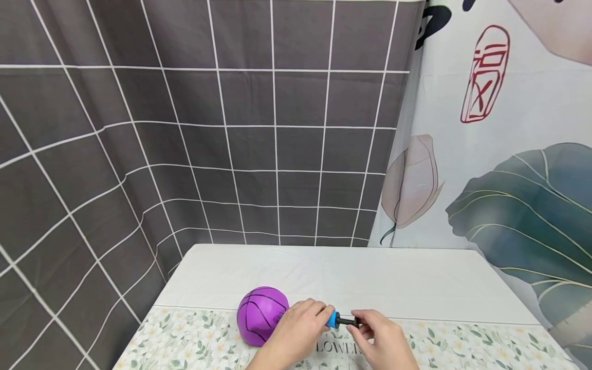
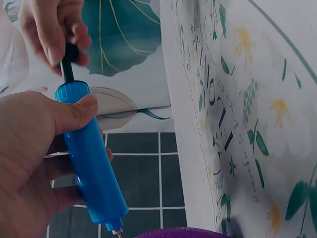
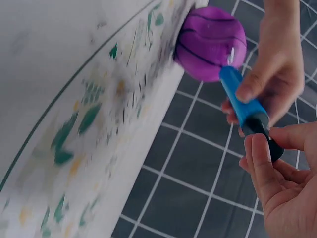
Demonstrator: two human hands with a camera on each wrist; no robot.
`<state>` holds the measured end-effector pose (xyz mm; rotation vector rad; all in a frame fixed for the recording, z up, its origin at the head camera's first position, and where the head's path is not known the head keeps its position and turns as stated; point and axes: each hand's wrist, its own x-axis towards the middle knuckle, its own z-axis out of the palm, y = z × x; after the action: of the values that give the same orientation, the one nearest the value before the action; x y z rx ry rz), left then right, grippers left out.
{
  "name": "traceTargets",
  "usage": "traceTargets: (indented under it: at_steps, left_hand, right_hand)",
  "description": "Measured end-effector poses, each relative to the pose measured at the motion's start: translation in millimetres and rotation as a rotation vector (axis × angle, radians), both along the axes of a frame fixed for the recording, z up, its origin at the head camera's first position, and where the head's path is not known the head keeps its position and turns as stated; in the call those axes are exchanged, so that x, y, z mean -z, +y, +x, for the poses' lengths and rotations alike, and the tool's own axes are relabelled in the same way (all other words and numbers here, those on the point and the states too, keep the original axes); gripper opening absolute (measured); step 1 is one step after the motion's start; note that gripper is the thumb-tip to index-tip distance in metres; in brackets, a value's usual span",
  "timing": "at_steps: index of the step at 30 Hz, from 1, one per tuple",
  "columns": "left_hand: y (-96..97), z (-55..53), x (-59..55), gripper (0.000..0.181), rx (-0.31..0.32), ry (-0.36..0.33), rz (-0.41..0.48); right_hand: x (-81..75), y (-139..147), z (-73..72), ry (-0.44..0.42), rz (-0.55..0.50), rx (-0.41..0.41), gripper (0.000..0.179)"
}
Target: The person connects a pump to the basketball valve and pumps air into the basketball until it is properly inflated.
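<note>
A purple ball (image 1: pixel 261 314) with black lines, dented on its lower side, sits on the table. My left hand (image 1: pixel 298 326) grips the blue barrel of a small hand pump (image 2: pixel 94 163), fingers wrapped round it. The metal needle (image 2: pixel 117 231) at the pump's tip points at the ball, and in the right wrist view the tip meets the ball's surface. My right hand (image 1: pixel 376 336) pinches the black handle (image 3: pixel 270 148) between thumb and fingers. A short length of black rod shows between handle and barrel.
The table has a white back part (image 1: pixel 333 277) and a floral cloth (image 1: pixel 194 339) with printed lettering in front. A dark grey gridded curtain (image 1: pixel 296 149) hangs behind and to the left. A white curtain with leaf prints (image 1: pixel 522 216) hangs at the right.
</note>
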<state>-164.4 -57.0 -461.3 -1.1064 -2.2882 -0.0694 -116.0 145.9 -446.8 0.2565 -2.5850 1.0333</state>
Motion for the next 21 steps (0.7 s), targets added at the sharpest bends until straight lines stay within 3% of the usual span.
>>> traceTargets:
  at_steps: [6,12,21]
  left_hand:
    - [-3.9,0.1,-1.1,0.036,0.001,-0.034,-0.001]
    - [-7.6,-1.3,0.3,0.038,0.016,-0.095,0.007]
    - [-9.0,-3.7,2.0,0.038,-0.011,-0.147,0.005]
  right_hand:
    - [5.4,-8,-6.2,-0.037,-0.031,-0.073,0.019]
    - [9.3,3,-2.2,-0.094,-0.073,-0.106,0.022]
    - [0.0,30,11.7,-0.123,-0.017,0.137,0.023]
